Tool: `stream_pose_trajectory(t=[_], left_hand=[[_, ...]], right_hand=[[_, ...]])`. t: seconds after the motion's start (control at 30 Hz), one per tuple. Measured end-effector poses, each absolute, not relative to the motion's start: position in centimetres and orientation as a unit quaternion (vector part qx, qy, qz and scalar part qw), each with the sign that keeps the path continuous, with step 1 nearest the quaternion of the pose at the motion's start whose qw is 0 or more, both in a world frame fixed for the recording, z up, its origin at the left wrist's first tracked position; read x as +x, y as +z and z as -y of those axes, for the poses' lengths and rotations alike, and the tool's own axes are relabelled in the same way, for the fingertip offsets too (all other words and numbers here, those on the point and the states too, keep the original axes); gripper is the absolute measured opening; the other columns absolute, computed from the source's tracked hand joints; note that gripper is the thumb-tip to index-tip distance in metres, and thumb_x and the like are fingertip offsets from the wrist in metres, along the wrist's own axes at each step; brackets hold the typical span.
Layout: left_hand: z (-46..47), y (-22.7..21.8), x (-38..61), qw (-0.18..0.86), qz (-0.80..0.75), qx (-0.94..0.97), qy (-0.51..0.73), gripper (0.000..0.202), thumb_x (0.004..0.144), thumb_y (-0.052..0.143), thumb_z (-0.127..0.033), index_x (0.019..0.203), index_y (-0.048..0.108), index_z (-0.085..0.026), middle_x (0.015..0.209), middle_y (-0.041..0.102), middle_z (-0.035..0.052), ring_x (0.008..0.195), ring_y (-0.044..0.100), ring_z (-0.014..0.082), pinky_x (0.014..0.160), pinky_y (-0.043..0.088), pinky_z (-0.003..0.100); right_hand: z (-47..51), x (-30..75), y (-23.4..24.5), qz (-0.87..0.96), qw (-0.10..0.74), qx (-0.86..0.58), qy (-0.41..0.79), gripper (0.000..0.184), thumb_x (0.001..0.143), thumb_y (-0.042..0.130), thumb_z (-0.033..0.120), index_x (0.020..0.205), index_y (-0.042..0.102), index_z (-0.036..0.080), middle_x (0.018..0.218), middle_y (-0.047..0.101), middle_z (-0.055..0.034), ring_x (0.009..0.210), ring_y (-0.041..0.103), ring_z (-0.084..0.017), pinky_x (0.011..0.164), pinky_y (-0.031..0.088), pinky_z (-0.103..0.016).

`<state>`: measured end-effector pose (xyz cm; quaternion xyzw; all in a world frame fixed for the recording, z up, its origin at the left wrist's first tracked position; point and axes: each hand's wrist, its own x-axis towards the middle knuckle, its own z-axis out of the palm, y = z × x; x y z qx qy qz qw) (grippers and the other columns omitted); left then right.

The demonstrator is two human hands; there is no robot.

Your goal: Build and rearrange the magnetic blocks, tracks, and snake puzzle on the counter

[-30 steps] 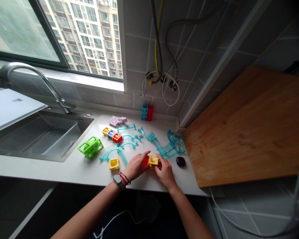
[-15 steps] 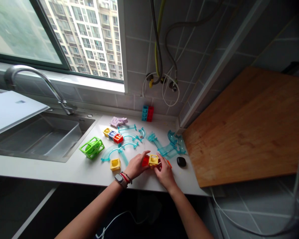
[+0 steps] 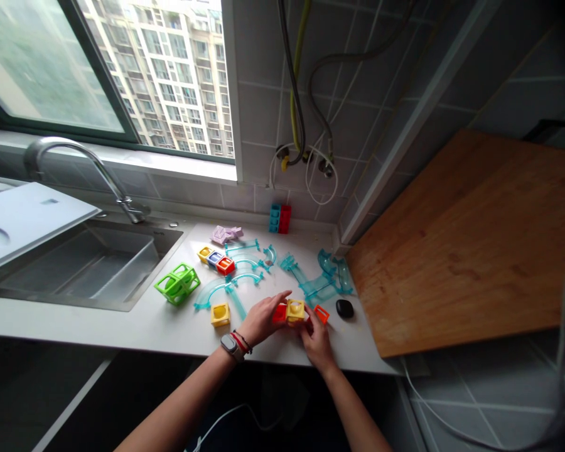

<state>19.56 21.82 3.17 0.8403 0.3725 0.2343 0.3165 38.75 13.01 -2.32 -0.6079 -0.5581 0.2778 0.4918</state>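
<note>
Here, a hollow yellow plastic cube point(image 3: 295, 311) is held over the white counter point(image 3: 169, 333).
The left hand point(image 3: 260, 320) grips a red plastic block point(image 3: 279, 314) touching it; the right hand point(image 3: 318, 342) holds its right side, beside an orange open-framed plastic cube point(image 3: 321, 314).

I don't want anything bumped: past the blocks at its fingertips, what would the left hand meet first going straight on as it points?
Probably the teal track pieces, ahead and to the right of the left hand. The hand's height above the counter is unclear, so it might pass over them.
</note>
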Motion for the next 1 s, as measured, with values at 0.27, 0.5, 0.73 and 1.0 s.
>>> stream_pose_trajectory(t=[0.27,0.5,0.73,1.0], left_hand=[[-22.1,3.2,19.4,0.349,-0.369,0.829,0.235,0.08,0.08,0.08,-0.032,0.15,0.04,-0.028,0.12,0.073,0.0084,0.102,0.072,0.0252,0.089,0.057,0.039],[-21.8,3.4,19.3,0.349,-0.38,0.826,0.225,0.08,0.077,0.083,-0.035,0.147,0.045,-0.03,0.119,0.073,0.0068,0.103,0.071,0.0272,0.091,0.055,0.041],[-22.0,3.5,19.5,0.327,-0.39,0.834,0.214,0.065,0.077,0.082,-0.029,0.136,0.055,-0.028,0.113,0.074,0.0069,0.102,0.071,0.0271,0.09,0.056,0.041],[-21.6,3.3,19.5,0.292,-0.386,0.848,0.214,0.065,0.079,0.08,-0.021,0.138,0.054,-0.027,0.118,0.071,0.0091,0.11,0.068,0.0277,0.094,0.056,0.044]], right_hand=[[-13.0,39.1,-3.5,0.547,0.504,-0.596,0.303,0.055,0.092,0.066,0.044,0.14,0.058,0.018,0.129,0.067,-0.0171,0.087,0.07,-0.023,0.08,0.062,-0.041],[-13.1,39.1,-3.6,0.551,0.514,-0.59,0.29,0.053,0.088,0.071,0.048,0.131,0.062,0.018,0.13,0.062,-0.0186,0.088,0.069,-0.023,0.073,0.064,-0.038],[-13.1,38.9,-2.9,0.558,0.521,-0.591,0.261,0.049,0.087,0.072,0.047,0.128,0.065,0.021,0.127,0.066,-0.0157,0.099,0.07,-0.027,0.083,0.063,-0.043],[-13.1,38.9,-2.4,0.571,0.522,-0.587,0.239,0.046,0.088,0.071,0.043,0.128,0.066,0.02,0.13,0.066,-0.0156,0.118,0.065,-0.032,0.1,0.056,-0.051]])
